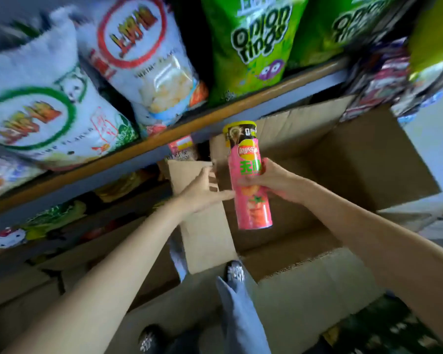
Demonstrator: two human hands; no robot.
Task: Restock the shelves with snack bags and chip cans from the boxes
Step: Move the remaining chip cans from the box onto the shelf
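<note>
A pink chip can [250, 190] with a yellow lid stands upright in the air above a large open cardboard box [356, 159]. My right hand [271, 181] grips the can round its middle from the right. Just left of the can, my left hand [202, 191] is open with straight fingers reaching toward the can's left side. On the shelf [149, 143] above sit large white shrimp-flake bags [44, 111] and green onion ring bags [248, 44].
A box flap [202, 226] hangs down below my left hand. Lower shelves on the left hold more snack bags [49, 223]. More cardboard boxes [21, 297] lie at the lower left. My legs and shoes [234, 274] stand by the box's near flap.
</note>
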